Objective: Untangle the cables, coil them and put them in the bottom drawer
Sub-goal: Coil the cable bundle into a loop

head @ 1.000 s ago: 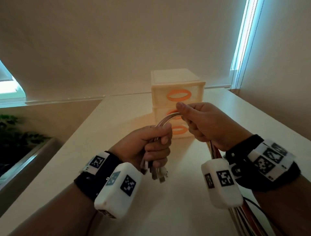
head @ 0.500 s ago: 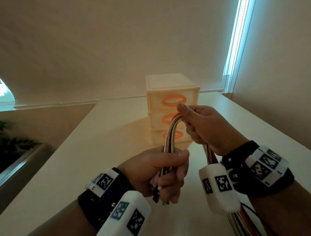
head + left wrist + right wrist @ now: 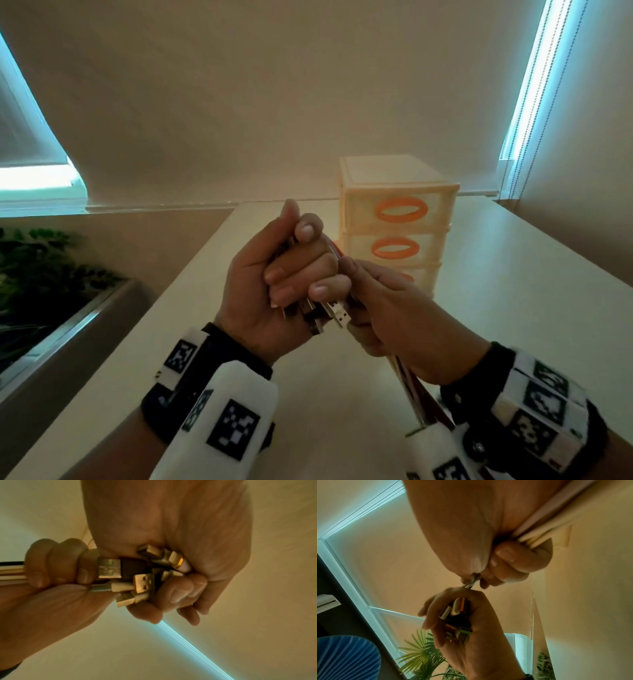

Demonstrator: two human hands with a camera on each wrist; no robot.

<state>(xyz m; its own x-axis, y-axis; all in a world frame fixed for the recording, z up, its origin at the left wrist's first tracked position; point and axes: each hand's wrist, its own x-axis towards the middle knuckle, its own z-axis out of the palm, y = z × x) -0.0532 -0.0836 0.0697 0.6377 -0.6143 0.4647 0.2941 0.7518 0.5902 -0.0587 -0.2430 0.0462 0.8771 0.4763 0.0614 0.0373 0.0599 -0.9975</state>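
Hands [image 3: 274, 274] grip unlabelled cables [image 3: 135, 577].

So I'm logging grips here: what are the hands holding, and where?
Both hold the cable bundle. The left hand grips it just behind the connector ends; the right hand grips the cords right beside it.

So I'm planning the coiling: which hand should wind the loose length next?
Probably the right hand: it holds the cables where they trail free, while the left hand is fisted round the plug ends, a natural anchor.
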